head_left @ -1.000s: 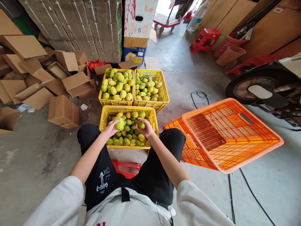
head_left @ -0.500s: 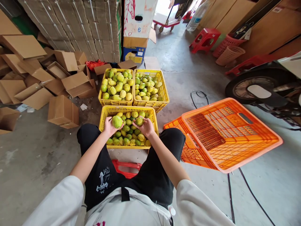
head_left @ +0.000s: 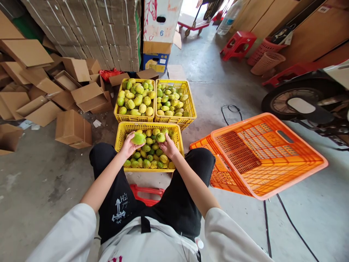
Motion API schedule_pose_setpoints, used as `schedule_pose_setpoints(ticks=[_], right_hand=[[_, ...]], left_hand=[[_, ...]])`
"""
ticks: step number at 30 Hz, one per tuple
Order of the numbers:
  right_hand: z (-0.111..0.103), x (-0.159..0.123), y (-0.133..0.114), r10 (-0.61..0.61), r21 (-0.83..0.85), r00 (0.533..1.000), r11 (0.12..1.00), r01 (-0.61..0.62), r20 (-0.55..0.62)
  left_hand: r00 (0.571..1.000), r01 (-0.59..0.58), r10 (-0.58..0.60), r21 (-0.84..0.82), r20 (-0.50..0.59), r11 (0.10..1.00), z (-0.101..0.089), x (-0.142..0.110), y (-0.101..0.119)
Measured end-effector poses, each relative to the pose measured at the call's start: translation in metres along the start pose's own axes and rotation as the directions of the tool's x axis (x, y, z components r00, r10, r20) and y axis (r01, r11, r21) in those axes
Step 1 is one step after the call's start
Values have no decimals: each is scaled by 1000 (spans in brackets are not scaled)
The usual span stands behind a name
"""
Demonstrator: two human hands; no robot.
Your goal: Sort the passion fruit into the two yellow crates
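My left hand (head_left: pixel 129 146) is closed round a large green lemon (head_left: pixel 138 138), which lies lengthwise across the fingers. A smaller yellow-green lemon (head_left: pixel 160 137) is in my right hand (head_left: pixel 168 146), between thumb and fingers. Both hands are over the near yellow crate (head_left: pixel 121 125), apart from each other. Several green and yellow lemons (head_left: pixel 146 163) fill the bottom of this crate. Beyond it stand two more yellow crates: the far left crate (head_left: pixel 133 118) is heaped with mostly yellow lemons, and the far right crate (head_left: pixel 191 105) holds a lower pile.
An orange crate (head_left: pixel 272 149) lies tipped at my right, its opening towards me. Loose cardboard boxes (head_left: pixel 88 96) are piled at the left, before stacked flattened cartons (head_left: pixel 95 32). A motorcycle wheel (head_left: pixel 289 98), a red stool (head_left: pixel 238 44) and black cables (head_left: pixel 267 225) are on the right.
The lemon in my left hand has turned from end-on to lengthwise. The right-hand lemon has turned and risen slightly, with the fingers shifted round it. The crates have stayed in place.
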State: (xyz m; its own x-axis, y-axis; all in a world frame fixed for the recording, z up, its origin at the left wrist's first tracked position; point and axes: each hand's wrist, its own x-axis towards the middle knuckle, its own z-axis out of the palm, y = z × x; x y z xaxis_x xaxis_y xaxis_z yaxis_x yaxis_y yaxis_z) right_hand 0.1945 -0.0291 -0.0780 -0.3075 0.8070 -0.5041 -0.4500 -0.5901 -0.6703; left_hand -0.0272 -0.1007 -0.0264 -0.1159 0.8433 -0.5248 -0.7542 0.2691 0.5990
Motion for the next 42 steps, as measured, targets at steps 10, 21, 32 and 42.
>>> schedule_pose_setpoints(ticks=[10, 21, 32, 42], right_hand=[[9, -13, -6, -50, 61, 992, 997, 44, 117], [5, -6, 0, -8, 27, 998, 1000, 6, 58], [14, -20, -10, -70, 49, 984, 997, 62, 166], [10, -15, -4, -72, 44, 995, 997, 69, 74]], left_hand=[[999, 38, -36, 52, -32, 998, -4, 5, -7], [999, 7, -5, 38, -45, 999, 0, 3, -3], [1000, 15, -15, 35, -2, 999, 4, -2, -3], [998, 35, -40, 71, 58, 997, 2, -1, -5]])
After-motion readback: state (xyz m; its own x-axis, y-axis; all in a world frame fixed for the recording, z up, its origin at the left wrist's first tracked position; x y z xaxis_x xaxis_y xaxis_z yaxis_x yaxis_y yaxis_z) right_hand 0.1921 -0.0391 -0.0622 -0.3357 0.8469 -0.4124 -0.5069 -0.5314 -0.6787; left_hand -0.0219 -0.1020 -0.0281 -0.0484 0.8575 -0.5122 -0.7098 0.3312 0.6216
